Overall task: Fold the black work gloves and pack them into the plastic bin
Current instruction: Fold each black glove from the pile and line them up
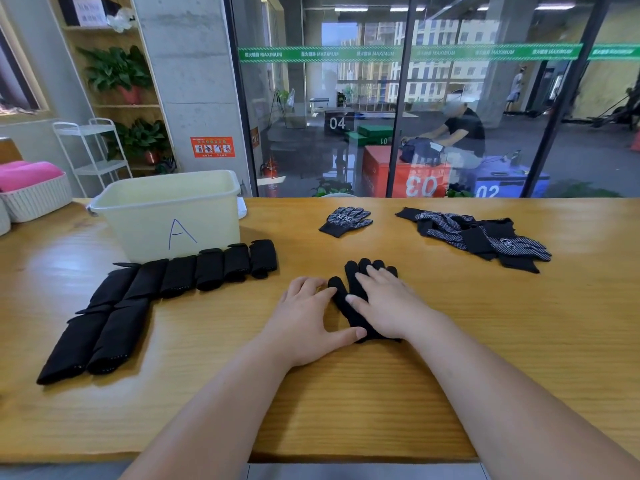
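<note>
Head view, single camera, looking down across the wooden table point(346, 393).

- Black work glove point(349, 318) lies flat at near centre, fingers pointing away, cuff toward the person.
- Right hand point(388, 303): spread wide and flat on the glove's palm, fingers straight, gripping nothing. Judged to be pinning and smoothing the fabric so it folds cleanly.
- Left hand point(308, 317): also flat and open, fingertips at the glove's left edge, thumb stretched to the cuff. Likely squaring the edge before a fold.
- Folded gloves point(194, 275): dark bundles side by side at the left, one line just in front of the bin and more nearer the person. Probably staged there so they can go in together.
- Plastic bin point(145, 223): pale, marked "A", far left, touching none of the bundles. Its contents cannot be told from this angle.
- Single dotted glove point(346, 221): laid flat beyond the hands, grip side up, apart from the rest; perhaps the mate of the one in hand.
- Unfolded glove pile point(485, 237): heaped at the far right, within the right arm's reach.
- White wicker basket point(34, 199) with pink cloth, far left edge.

Judgement: folding is well along, packing not yet begun.
</note>
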Motion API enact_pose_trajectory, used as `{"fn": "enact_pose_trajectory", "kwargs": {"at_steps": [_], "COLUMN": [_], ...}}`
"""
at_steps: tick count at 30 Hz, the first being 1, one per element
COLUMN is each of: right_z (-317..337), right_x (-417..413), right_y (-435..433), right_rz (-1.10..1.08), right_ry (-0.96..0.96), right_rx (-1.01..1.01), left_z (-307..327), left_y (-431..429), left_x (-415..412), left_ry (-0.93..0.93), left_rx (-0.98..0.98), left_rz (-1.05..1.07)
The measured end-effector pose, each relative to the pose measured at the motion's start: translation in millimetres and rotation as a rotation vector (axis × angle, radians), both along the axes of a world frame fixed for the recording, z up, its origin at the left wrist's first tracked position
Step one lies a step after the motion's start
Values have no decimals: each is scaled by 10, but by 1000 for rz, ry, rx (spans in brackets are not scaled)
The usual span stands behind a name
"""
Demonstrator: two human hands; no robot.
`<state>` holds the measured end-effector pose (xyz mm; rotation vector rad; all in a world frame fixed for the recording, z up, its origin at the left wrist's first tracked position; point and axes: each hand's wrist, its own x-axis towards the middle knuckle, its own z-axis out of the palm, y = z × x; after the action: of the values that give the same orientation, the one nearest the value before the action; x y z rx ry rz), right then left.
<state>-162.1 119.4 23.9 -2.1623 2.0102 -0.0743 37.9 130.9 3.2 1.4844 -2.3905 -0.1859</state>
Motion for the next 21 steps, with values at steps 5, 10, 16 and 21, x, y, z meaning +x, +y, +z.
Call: {"fn": "enact_pose_trajectory", "kwargs": {"at_steps": [5,10,16,21], "right_z": [28,-162,-80,-50], "right_x": [107,171,151,225], "right_y": [-199,-281,-308,-263], "right_rz": [-77,-79,-65,-18], "right_ry": [52,75,112,142], "right_rx": [-89,-15,55,21], "left_z": [8,17,38,59], "left_y": [-22,-43,-50,-41], "left_x": [3,108,156,152], "left_ry": [21,229,318,372], "left_rx": [2,76,74,70], "left_rz": [-7,-2,44,55]}}
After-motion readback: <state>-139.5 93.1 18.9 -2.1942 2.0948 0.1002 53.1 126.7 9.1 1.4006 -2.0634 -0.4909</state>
